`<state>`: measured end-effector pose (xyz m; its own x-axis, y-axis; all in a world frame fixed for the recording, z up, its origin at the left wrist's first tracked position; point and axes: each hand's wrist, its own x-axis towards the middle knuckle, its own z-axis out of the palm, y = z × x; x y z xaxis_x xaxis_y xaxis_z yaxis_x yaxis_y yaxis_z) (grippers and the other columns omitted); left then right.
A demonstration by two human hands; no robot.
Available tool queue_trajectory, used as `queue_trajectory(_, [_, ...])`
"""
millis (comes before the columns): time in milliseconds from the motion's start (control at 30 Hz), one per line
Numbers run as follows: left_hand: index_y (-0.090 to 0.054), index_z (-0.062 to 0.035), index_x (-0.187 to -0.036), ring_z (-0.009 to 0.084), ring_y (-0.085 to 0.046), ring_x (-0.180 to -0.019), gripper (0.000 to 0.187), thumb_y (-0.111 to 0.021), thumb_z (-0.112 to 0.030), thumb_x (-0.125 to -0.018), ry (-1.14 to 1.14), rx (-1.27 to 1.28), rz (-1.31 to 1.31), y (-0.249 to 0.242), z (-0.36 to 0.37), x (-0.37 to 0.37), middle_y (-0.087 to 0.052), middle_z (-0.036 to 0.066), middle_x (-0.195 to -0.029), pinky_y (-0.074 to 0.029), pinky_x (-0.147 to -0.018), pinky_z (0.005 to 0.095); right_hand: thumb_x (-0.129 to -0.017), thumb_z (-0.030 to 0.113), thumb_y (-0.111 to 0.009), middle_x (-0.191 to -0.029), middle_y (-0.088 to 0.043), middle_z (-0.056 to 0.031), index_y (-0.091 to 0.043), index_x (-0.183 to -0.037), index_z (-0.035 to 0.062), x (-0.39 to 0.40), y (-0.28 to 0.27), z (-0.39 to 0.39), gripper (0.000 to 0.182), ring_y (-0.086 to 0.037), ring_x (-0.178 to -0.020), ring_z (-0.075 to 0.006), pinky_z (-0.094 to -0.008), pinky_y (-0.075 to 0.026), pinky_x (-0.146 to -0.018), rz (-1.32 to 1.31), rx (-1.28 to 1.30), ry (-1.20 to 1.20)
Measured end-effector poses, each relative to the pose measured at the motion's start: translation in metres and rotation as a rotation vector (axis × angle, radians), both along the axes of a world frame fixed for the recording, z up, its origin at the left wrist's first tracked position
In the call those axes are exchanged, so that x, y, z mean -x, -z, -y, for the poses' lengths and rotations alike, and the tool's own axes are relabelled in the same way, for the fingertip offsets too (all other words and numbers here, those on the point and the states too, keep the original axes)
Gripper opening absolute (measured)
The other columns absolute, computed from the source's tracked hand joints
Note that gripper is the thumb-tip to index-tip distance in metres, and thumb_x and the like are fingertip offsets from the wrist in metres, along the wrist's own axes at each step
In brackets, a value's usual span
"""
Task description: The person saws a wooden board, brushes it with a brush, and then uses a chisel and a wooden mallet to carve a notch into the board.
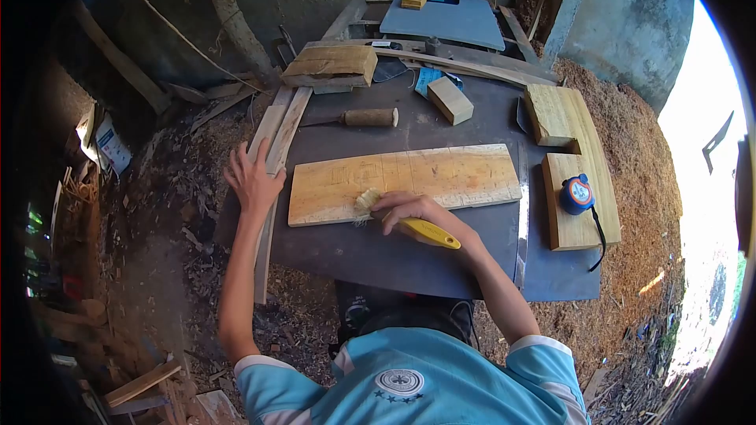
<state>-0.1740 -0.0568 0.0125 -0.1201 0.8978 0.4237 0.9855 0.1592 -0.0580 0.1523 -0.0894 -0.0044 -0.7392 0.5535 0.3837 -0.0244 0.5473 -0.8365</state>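
The right hand (415,208) pinches a brush (365,201), likely light and soft-bristled, best held by its handle (430,233); the left hand's (257,182) fingers spread over wooden strips (292,123).

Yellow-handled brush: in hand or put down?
In hand: the right hand holds the brush, its bristles over the plank.

Markings observed: no wording legible with certainty.
Shirt (472,378) bears a round emblem (400,382) above a row of stars; its lettering cannot be read. Print on the tape measure (577,194), yellow brush handle (429,231), blue packet (426,79), pale sack (113,146) and dark item (357,302) below the desk (331,256) edge: too small or blurred.
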Motion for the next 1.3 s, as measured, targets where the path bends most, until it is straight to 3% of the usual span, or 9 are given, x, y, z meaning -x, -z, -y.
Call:
queue_trajectory(133, [-0.042, -0.0257, -0.13, 0.0436, -0.033, -0.121, 0.066, -0.067, -0.035, -0.069, -0.168, 0.149, 0.08, 0.0, -0.006, 0.0, -0.037, 0.02, -0.128, -0.028, -0.095, 0.0595, -0.072, 0.011, -0.061, -0.116, -0.056, -0.0128, -0.065, -0.081, 0.006, -0.001, 0.003, -0.002, 0.011, -0.046, -0.116, -0.0308, -0.0391, -0.036, -0.098, 0.012, -0.014, 0.007])
queue_trajectory(333, [-0.045, -0.0231, -0.128, 0.0404, -0.051, -0.106, 0.062, -0.065, -0.036, -0.071, 0.039, 0.184, 0.238, 0.01, -0.03, 0.025, -0.049, 0.022, -0.116, -0.043, -0.089, 0.0418, -0.073, 0.009, -0.061, -0.116, -0.055, -0.0124, -0.065, -0.082, 0.0063, 0.0, 0.001, -0.001, 0.01, -0.045, -0.117, -0.0304, -0.0391, -0.036, -0.098, 0.018, 0.051, 0.004])
queue_trajectory(567, [-0.044, -0.0253, -0.129, 0.0387, -0.05, -0.107, 0.064, -0.067, -0.034, -0.07, 0.04, 0.233, 0.265, 0.001, -0.063, 0.02, -0.047, 0.021, -0.119, -0.042, -0.09, 0.044, -0.077, 0.011, -0.062, -0.114, -0.057, -0.0106, -0.064, -0.088, 0.0057, -0.003, 0.003, -0.003, 0.013, -0.055, -0.104, -0.0261, -0.0358, -0.045, -0.087, 0.002, 0.057, 0.052])
queue_trajectory(733, [-0.043, -0.0267, -0.13, 0.0406, -0.05, -0.107, 0.064, -0.066, -0.034, -0.071, 0.024, 0.245, 0.287, 0.001, -0.071, 0.018, -0.046, 0.022, -0.121, -0.042, -0.09, 0.0447, -0.082, 0.012, -0.058, -0.086, -0.062, -0.0093, -0.055, -0.099, 0.0037, -0.06, -0.04, -0.01, 0.019, -0.061, -0.078, -0.0148, -0.0269, -0.048, -0.066, -0.222, 0.011, 1.003])
queue_trajectory(833, [-0.048, -0.0226, -0.126, 0.0362, -0.052, -0.103, 0.058, -0.065, -0.036, -0.072, 0.06, 0.197, 0.238, 0.007, -0.072, 0.022, -0.05, 0.019, -0.115, -0.043, -0.087, 0.0433, -0.079, 0.002, -0.055, -0.089, -0.06, -0.0173, -0.053, -0.099, 0.0026, -0.063, -0.016, -0.026, 0.02, -0.062, -0.078, -0.0297, -0.0358, -0.05, -0.064, 0.595, -0.12, 1.54])
queue_trajectory(933, [-0.052, -0.0175, -0.121, 0.0342, -0.053, -0.101, 0.049, -0.063, -0.032, -0.075, 0.227, -0.256, -0.346, 0.009, -0.068, 0.01, -0.051, 0.017, -0.114, -0.043, -0.086, 0.0416, -0.075, 0.001, -0.057, -0.086, -0.059, -0.0188, -0.052, -0.09, 0.0029, -0.005, -0.002, -0.007, 0.016, -0.059, -0.075, -0.0356, -0.0416, -0.048, -0.063, 0.528, -0.396, 1.007])
queue_trajectory(1067, [-0.055, -0.0141, -0.115, 0.0278, -0.049, -0.105, 0.042, -0.062, -0.027, -0.076, 0.689, 0.03, 0.257, -0.016, -0.081, -0.052, -0.052, 0.011, -0.114, -0.039, -0.089, 0.0405, -0.075, 0.005, -0.057, -0.083, -0.06, -0.0164, -0.055, -0.097, 0.006, 0.025, -0.043, -0.009, 0.022, -0.061, -0.078, -0.0299, -0.0377, -0.049, -0.062, -0.072, -0.009, 0.581])
queue_trajectory(1167, [-0.05, -0.0165, -0.121, 0.0268, -0.048, -0.109, 0.048, -0.064, -0.024, -0.075, 0.8, 0.045, 0.17, -0.015, -0.094, -0.096, -0.054, 0.009, -0.113, -0.038, -0.09, 0.0394, -0.076, 0.008, -0.058, -0.084, -0.061, -0.015, -0.058, -0.089, 0.0028, 0.028, -0.02, -0.025, 0.014, -0.062, -0.078, -0.0268, -0.0358, -0.049, -0.064, 0.68, -0.217, 1.176])
queue_trajectory(1300, [-0.047, -0.0187, -0.125, 0.0247, -0.048, -0.105, 0.052, -0.063, -0.021, -0.076, 0.804, 0.125, 0.187, 0.035, -0.128, -0.115, -0.052, 0.007, -0.108, -0.035, -0.089, 0.0384, -0.081, 0.017, -0.059, -0.088, -0.064, -0.0113, -0.062, -0.088, 0.0033, 0.013, -0.043, -0.006, 0.015, -0.061, -0.067, -0.0291, -0.0343, -0.048, -0.062, 0.02, 0.007, 0.377])
